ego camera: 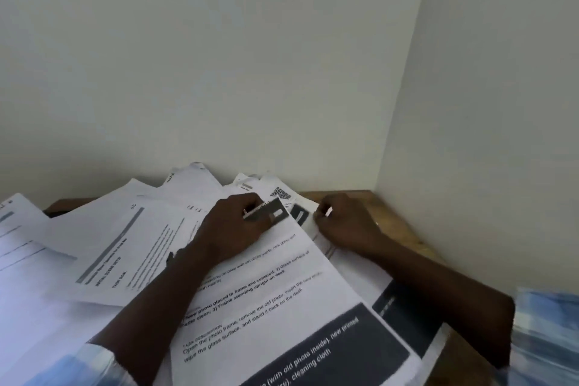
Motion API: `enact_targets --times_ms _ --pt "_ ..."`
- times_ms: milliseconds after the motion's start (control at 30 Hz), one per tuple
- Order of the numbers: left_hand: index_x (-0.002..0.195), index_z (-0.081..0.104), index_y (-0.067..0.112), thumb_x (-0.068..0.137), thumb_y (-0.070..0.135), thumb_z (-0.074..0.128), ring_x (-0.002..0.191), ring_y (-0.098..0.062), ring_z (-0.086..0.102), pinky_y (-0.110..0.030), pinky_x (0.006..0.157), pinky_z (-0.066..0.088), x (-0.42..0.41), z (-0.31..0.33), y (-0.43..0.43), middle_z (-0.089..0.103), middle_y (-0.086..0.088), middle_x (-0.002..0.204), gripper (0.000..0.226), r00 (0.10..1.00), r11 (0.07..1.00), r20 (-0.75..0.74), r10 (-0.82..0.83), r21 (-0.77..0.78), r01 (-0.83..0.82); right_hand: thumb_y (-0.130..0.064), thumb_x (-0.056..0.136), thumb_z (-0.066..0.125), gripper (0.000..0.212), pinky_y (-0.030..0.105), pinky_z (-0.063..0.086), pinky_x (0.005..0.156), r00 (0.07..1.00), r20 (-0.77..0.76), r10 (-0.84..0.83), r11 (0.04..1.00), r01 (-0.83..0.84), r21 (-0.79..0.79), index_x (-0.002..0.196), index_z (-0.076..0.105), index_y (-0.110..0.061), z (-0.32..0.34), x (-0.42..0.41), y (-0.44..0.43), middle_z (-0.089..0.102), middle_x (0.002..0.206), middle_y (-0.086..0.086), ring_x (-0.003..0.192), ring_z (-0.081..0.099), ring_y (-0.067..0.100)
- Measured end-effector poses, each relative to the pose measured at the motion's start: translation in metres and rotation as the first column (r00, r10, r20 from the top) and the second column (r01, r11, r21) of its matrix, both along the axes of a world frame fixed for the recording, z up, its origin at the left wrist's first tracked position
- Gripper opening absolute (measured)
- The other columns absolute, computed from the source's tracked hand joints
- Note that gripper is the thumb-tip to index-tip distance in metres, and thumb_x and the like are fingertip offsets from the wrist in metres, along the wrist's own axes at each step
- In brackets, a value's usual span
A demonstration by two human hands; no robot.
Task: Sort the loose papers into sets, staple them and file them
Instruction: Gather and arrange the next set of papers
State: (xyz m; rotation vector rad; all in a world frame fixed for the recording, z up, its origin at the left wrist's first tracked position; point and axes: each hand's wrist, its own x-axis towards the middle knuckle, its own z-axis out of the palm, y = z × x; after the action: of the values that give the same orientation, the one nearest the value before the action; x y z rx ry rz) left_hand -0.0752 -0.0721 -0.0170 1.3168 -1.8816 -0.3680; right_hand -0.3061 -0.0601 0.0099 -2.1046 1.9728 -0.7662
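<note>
Nearest the camera, a printed sheet [282, 316] with a dark band lies on top of overlapping loose papers [94, 244] that cover most of the wooden table [398, 229], probably laid out so each page's heading can be read for sorting. Farther in, the left hand [232, 229] pinches that sheet's far corner between curled fingers, likely to line it up, while the right hand [344, 222] rests fingers curled on the pages beside it, grip unclear. No stapler or file shows; beyond stands the bare wall corner [388, 103].

Both hands [241, 229] [344, 226] rest on scattered papers [282, 307].
</note>
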Motion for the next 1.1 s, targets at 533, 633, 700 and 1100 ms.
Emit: enact_targets --times_ms 533,633,700,1100 --pt "0.099 0.048 0.034 0.097 0.058 0.054 0.103 -0.017 0.057 -0.035 0.087 0.042 -0.011 -0.013 -0.007 0.055 0.014 0.107 0.024 0.906 0.981 0.413 0.095 0.114 -0.155 -0.072 0.063 0.072 0.07 0.034 0.051 0.066 0.965 0.26 0.038 0.945 -0.119 0.303 0.093 0.073 -0.008 -0.023 -0.019 -0.02 0.067 0.076 -0.01 0.074 0.066 0.015" --pt "0.099 0.047 0.035 0.099 0.056 0.053 0.103 -0.018 0.057 -0.037 0.086 0.043 -0.013 -0.014 -0.008 0.057 0.013 0.108 0.022 0.911 0.978 0.393 0.125 0.105 -0.179 -0.052 0.075 0.085 0.035 0.04 0.061 0.071 0.927 0.364 0.083 0.946 -0.188 0.263 0.09 0.077 -0.021 -0.018 -0.02 -0.012 0.077 0.079 -0.008 0.08 0.074 0.014" --pt "0.1 0.047 0.035 0.099 0.054 0.053 0.103 -0.018 0.057 -0.036 0.087 0.043 -0.013 -0.013 -0.006 0.058 0.012 0.108 0.021 0.919 0.979 0.374 0.125 0.105 -0.176 -0.043 0.079 0.085 0.024 0.035 0.061 0.057 0.918 0.38 0.111 0.956 -0.203 0.21 0.094 0.075 -0.027 -0.013 -0.02 -0.004 0.075 0.076 -0.01 0.072 0.074 0.011" --pt "0.103 0.062 0.031 0.102 0.056 0.05 0.09 -0.01 0.067 -0.039 0.088 0.052 -0.009 -0.013 -0.007 0.07 0.015 0.095 0.028 0.982 0.972 -0.033 0.186 0.155 -0.178 -0.038 0.082 0.081 0.065 0.034 0.049 0.075 0.973 -0.024 0.228 0.961 -0.221 0.167 0.13 0.037 -0.04 -0.009 0.014 0.045 0.066 0.111 -0.006 0.1 0.063 0.022"
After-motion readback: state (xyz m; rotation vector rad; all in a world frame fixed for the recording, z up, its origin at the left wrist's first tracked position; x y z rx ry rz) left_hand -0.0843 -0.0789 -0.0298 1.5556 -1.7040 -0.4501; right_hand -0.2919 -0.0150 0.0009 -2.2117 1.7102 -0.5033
